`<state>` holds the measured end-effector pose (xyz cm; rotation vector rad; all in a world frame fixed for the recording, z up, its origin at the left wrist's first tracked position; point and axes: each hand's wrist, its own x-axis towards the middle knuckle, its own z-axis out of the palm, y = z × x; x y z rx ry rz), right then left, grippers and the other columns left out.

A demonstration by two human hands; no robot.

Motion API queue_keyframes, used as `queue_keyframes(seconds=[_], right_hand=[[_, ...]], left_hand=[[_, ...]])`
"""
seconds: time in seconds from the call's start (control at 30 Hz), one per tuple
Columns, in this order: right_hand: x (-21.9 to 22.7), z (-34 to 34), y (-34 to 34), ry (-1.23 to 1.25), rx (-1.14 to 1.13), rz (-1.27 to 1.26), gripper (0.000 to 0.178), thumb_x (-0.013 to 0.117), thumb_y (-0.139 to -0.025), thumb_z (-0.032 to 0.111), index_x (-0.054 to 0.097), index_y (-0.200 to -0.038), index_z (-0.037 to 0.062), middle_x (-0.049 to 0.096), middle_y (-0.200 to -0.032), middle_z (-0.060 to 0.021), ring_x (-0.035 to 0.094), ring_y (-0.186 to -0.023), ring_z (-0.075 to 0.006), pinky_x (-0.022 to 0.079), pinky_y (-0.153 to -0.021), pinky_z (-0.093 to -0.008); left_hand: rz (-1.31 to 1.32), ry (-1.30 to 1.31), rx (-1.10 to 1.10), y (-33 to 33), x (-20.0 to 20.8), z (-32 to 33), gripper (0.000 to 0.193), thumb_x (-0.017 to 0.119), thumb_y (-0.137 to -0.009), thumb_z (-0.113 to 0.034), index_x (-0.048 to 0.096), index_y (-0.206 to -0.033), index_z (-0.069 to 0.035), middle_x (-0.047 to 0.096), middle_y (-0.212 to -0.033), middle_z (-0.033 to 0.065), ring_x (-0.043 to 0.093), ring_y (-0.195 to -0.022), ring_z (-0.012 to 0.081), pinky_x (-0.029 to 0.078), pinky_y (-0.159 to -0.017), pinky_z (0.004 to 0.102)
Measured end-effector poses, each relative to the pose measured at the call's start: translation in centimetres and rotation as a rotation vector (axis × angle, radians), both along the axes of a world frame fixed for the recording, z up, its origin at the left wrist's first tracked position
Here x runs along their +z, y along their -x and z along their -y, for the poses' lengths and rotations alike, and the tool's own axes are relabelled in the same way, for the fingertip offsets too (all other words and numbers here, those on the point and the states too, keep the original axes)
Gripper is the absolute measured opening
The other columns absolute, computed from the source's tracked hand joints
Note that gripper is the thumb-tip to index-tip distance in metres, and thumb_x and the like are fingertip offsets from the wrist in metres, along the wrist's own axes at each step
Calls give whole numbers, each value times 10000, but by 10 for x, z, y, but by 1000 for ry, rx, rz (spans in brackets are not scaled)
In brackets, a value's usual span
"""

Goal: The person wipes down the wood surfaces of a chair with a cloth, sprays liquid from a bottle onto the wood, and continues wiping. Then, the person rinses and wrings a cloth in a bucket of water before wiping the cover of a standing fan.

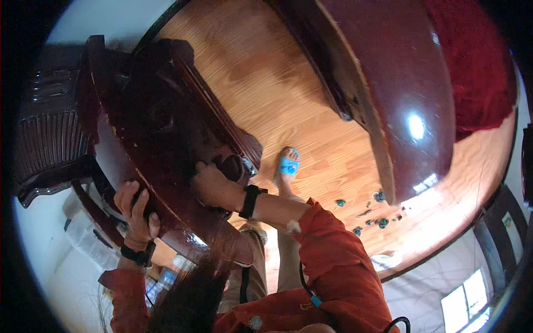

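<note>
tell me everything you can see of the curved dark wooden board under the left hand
The curved board looks like glossy, dark reddish-brown wood, seemingly part of larger furniture. Its long edge is scuffed, with paler worn specks; light glints near its lower end. It bows across the left of the view. The left hand's fingers rest against it; whether the right hand touches it is unclear.

Around you spreads a glossy honey-brown wood-plank floor, glaring white to your right beside a polished dark-red wooden furniture top with a curved edge; beyond, a bright paned window breaks a pale wall.
</note>
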<state>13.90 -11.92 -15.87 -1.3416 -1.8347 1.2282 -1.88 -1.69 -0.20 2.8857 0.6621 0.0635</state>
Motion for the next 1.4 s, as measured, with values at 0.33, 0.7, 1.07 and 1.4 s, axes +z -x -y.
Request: queue_keyframes(seconds=[0.33, 0.7, 1.07, 1.4], right_hand=[[-91, 144, -98, 371, -257, 434, 234, 564, -754, 247, 636, -895, 75, 646, -804, -171, 619, -782, -372, 491, -679, -459], [-43, 63, -210, 161, -755, 476, 467, 504, -804, 61, 488, -1268, 105, 570, -1138, -232, 565, -1034, -379, 473, -834, -433], [-216, 89, -247, 113, -827, 927, 444, 462, -834, 59, 448, -1278, 64, 526, -1195, -209, 564, -923, -368, 480, -797, -425], [-65, 344, -221, 1119, -317, 931, 398, 377, -895, 321, 649, -921, 31, 653, -868, -220, 636, -833, -377, 510, -715, -477]], left_hand=[[108, 62, 76, -17, 2, -3, 368, 488, -872, -247, 560, -1178, -56, 471, -1288, 114, 418, -1168, 306, 338, -971, 426], [174, 153, 121, -15, 4, 9, 458, 595, -722, -99, 571, -1178, -82, 489, -1269, 103, 436, -1158, 291, 342, -955, 404], [15, 51, 17, 5, -3, 1, 415, 436, -894, -312, 529, -1205, -53, 463, -1284, 150, 426, -1157, 339, 345, -970, 450], [157, 180, 90, -19, -3, 3, 383, 585, -763, -207, 592, -1125, -82, 521, -1217, 99, 473, -1123, 277, 362, -923, 422]])
